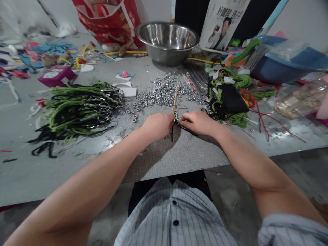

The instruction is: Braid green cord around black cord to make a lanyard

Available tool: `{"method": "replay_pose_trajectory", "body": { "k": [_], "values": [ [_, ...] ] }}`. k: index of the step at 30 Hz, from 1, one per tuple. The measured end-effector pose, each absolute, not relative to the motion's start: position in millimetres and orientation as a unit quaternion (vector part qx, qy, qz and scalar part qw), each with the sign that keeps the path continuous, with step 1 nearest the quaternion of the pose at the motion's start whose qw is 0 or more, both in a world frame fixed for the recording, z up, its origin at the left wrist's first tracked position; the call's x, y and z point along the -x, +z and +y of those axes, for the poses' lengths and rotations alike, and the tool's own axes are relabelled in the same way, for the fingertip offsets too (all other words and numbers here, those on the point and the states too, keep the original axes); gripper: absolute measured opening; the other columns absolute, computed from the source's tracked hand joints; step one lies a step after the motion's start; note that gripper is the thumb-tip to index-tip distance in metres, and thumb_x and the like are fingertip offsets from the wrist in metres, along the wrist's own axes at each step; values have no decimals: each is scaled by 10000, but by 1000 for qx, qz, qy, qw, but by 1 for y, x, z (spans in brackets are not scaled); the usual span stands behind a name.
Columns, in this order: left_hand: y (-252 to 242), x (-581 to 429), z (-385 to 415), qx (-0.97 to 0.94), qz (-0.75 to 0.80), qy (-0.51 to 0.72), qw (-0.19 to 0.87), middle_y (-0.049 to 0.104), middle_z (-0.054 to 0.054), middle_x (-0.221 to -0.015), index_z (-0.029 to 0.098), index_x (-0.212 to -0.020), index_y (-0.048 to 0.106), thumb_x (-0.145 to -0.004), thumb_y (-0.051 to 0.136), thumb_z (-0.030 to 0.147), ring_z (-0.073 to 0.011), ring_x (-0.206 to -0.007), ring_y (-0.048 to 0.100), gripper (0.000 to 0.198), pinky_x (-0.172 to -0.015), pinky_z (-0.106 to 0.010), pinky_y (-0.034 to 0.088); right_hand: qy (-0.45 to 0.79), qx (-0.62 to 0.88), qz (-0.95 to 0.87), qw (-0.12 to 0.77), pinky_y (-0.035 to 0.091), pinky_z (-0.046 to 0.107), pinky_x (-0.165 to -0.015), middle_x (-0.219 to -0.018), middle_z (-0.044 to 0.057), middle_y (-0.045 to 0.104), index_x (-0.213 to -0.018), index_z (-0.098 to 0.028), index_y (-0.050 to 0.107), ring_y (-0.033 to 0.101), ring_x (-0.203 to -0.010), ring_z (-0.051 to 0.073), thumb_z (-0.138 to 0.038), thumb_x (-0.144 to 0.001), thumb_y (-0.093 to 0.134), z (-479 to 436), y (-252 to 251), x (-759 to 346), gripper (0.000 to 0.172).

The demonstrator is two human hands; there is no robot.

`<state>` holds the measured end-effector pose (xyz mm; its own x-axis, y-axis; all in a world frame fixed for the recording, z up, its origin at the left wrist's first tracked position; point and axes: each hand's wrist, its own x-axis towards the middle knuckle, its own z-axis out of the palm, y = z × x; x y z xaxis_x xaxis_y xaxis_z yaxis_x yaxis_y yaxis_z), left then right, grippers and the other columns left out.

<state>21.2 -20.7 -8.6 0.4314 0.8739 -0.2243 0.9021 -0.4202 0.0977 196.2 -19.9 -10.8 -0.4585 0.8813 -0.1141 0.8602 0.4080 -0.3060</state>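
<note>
My left hand point(156, 125) and my right hand point(197, 122) meet at the middle of the grey table point(77, 171), both pinched on a green and black cord piece point(175, 118). A thin wooden stick point(175, 97) rises from between my fingers. Black cord ends hang down below my left hand. Just beyond my hands lies a heap of small metal nuts point(164, 93).
A pile of green and black cords with metal rings point(79, 107) lies to the left. A steel bowl point(167, 41) stands at the back. More green cords and a black pouch point(232, 99) sit to the right, beside a blue basin point(282, 65) and a plastic bottle point(302, 99).
</note>
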Motion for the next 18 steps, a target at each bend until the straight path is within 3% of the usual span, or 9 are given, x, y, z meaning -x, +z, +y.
{"method": "replay_pose_trajectory", "body": {
  "k": [6,14,18],
  "values": [
    [-4,-14,-19,-859,487,-109,113,686,-101,-822,205,-946,605,-831,356,237,-252,-790,642,276,-604,-310,408,161,534,-830,3,309,261,-609,-776,54,671,-834,-173,671,545,-701,153,-275,-844,498,-19,-5,-198,201],
    [3,-13,-20,-850,487,-147,134,691,-92,-880,211,-939,625,-830,363,245,-224,-804,635,286,-610,-294,400,177,520,-835,-20,329,255,-617,-766,43,671,-826,-178,676,554,-691,142,-253,-839,505,-20,-1,-198,187],
    [-3,-16,-20,-836,523,-94,136,685,-114,-870,193,-982,623,-860,349,447,-277,-849,642,394,-661,-334,441,170,546,-820,-1,320,259,-604,-790,57,675,-866,-176,671,567,-723,162,-318,-828,543,-20,-4,-196,195]
  ]
}}
